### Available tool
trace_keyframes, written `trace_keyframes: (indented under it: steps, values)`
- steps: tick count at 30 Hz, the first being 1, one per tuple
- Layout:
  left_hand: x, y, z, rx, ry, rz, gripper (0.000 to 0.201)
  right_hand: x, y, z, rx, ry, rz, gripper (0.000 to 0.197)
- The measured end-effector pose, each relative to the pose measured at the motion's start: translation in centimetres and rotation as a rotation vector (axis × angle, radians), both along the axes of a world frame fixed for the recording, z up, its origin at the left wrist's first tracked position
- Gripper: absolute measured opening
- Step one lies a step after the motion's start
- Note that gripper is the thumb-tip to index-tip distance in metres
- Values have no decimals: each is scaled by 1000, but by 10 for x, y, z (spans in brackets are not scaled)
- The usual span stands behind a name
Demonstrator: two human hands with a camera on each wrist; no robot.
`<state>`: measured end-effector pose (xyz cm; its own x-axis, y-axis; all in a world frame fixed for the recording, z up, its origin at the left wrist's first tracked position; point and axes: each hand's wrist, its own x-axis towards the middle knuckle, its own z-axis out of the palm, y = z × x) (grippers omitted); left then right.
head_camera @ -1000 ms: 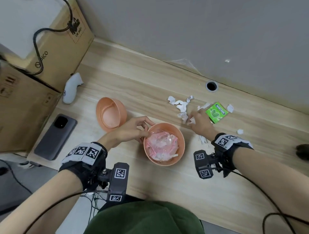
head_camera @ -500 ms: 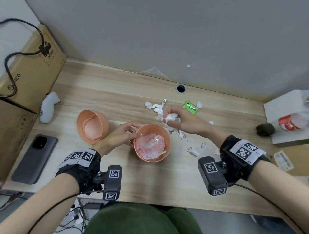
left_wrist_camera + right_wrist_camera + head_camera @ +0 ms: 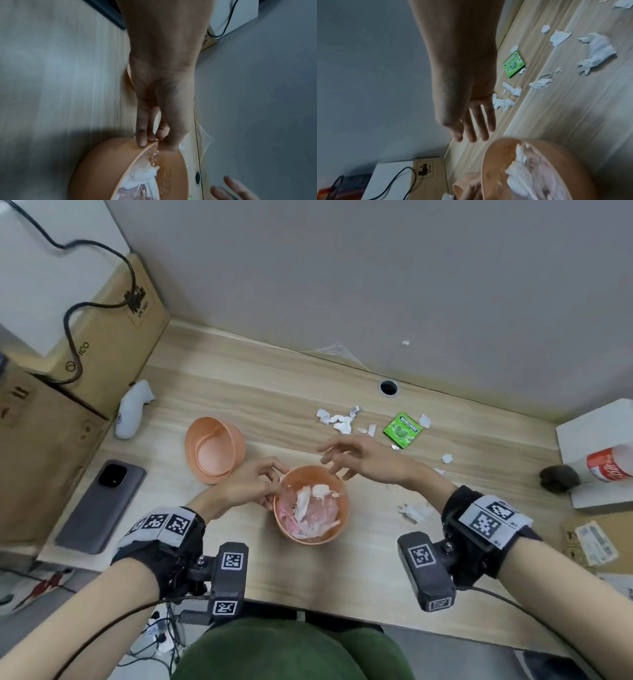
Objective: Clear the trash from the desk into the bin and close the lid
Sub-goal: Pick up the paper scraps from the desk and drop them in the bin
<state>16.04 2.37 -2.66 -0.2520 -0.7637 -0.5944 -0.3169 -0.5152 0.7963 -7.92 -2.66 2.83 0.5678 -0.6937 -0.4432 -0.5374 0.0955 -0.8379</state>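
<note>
The wooden worktop (image 3: 342, 570) carries an orange bin (image 3: 337, 529) at centre, its lid (image 3: 214, 451) at ten o'clock, a phone (image 3: 99, 506) at nine, paper scraps (image 3: 337, 421) and a green gum pack (image 3: 401, 430) toward one.

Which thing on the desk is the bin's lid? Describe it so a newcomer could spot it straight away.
Start at the wooden desk and find the peach bin holding crumpled paper, whose rim the left hand pinches. Just left of that hand, toward the grey phone, lies the lid. It is the same peach colour, but it is tipped on its side and empty.
</note>
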Motion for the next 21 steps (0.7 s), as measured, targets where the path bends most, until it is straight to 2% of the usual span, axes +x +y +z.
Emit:
trace_keyframes:
  steps: [2, 4, 8, 12, 15, 18, 21]
  values:
    - [13, 7, 0, 19, 8, -9, 31, 2, -8, -11, -24, 38, -207, 20]
    - [25, 15, 0, 40, 17, -18, 31, 6, -12, -30, -56, 148, -222, 20]
    - [49, 29, -1, 52, 15, 1, 26, 27, -5, -68, -111, 308, 108, 36]
    - [69, 42, -1, 43, 6, 79, 28, 54, 3, -100, -165, 345, 332, 57]
    - [78, 48, -2, 42, 11, 153, 33, 71, 5, -117, -241, 403, 530, 56]
    - [81, 48, -3, 35, 15, 183, 28, 75, 5, -114, -174, 512, 709, 54]
    - [78, 44, -4, 26, 18, 177, 24, 62, 0, -111, -163, 554, 721, 58]
